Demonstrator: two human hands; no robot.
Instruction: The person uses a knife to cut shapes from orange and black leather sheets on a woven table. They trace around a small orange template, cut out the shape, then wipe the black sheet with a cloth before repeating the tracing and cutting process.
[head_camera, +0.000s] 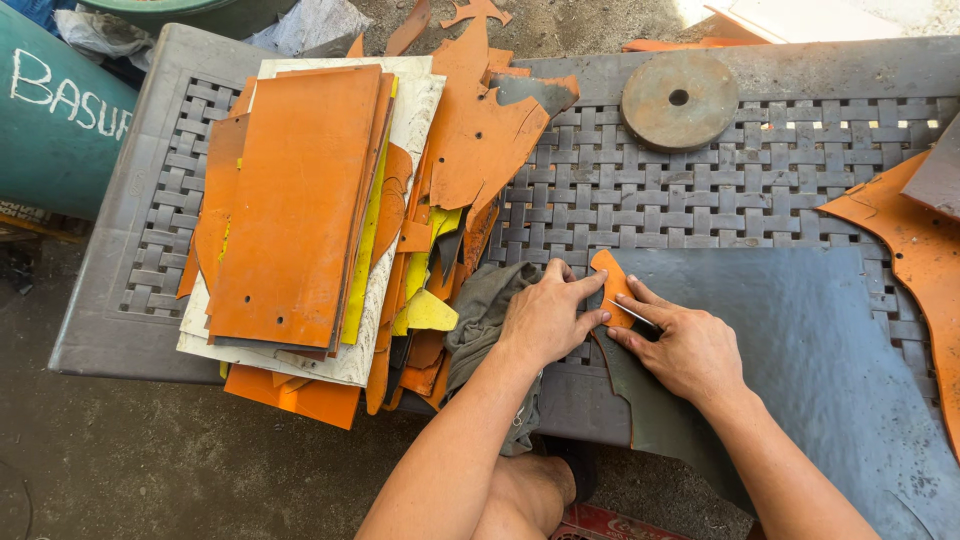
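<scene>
Orange offcut (610, 280) lies at frame centre on the grey sheet (800, 340); left hand (545, 320) presses it, fingers spread, while right hand (690, 350) pinches a thin blade (632, 314).

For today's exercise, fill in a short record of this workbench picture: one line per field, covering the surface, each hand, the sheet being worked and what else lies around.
Surface: grey woven-pattern plastic table
Left hand: left hand pressing a small orange piece onto the sheet
Right hand: right hand holding a thin metal blade against that piece
Sheet: large dark grey sheet, orange underside showing at its cut edge
Left of hands: stack of orange sheets, with yellow and white ones between
Far side: round metal disc with a centre hole
By the left wrist: grey cloth
</scene>
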